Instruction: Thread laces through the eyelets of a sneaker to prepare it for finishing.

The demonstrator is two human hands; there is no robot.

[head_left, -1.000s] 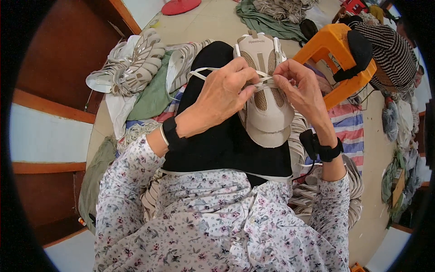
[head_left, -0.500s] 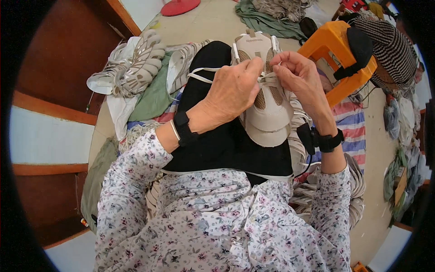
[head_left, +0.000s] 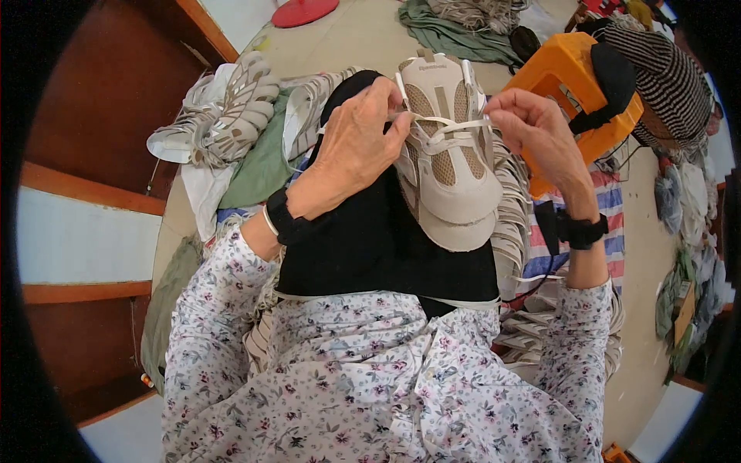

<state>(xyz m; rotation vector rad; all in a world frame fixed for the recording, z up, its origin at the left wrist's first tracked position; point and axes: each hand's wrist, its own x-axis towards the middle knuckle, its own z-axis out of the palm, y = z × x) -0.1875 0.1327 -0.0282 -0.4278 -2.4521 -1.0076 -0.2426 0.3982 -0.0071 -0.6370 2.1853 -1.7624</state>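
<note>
On the black cloth (head_left: pixel 347 247) over my lap rests a cream and tan shoe upper (head_left: pixel 459 197), its toe pointing toward me. A flat cream shoelace (head_left: pixel 451 126) runs across it, crossed over the tongue and threaded through its lower eyelets. My left hand (head_left: pixel 359 135) pinches one end of the lace to the left of the shoe. The other end is pinched between the thumb and forefinger of my right hand (head_left: pixel 532 131), just off the shoe's right side. Between both hands the lace looks taut.
Stacked shoe uppers (head_left: pixel 243 112) lie at the left on green and white cloth. More uppers (head_left: pixel 513 208) are lined up along my right side, beside a striped sheet (head_left: pixel 610 216). An orange plastic stool (head_left: pixel 563 73) stands at the far right. A red round base (head_left: pixel 305 11) sits far off.
My hands have moved apart, the left one leftward and the right one rightward. The lace is now stretched across the shoe, whose middle has come into view.
</note>
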